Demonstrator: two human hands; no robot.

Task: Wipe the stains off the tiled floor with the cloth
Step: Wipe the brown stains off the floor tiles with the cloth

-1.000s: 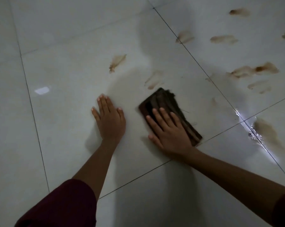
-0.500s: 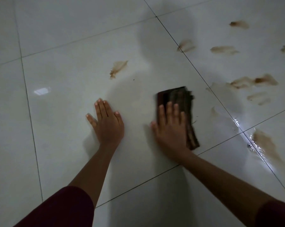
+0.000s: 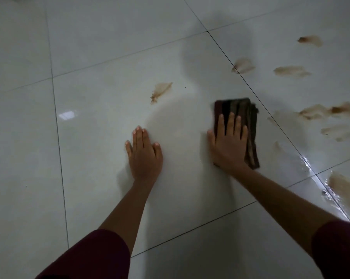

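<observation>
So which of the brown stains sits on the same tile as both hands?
The lone feather-shaped stain, ahead of the left hand and left of the cloth. Every other distinct stain lies across the diagonal grout line, to the right.

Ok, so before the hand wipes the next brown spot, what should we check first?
1. Right hand flat on the cloth: ok.
2. Left hand braced flat on the tiled floor, off the cloth: ok.
3. Cloth folded and lying flat: ok.
4. Nearest stain on this tile is uncovered with nothing in the way: ok.
5. Floor clean: not ok, more stains lie to the right.
6. Wet patch by the grout line dry: not ok, it shines.
</observation>
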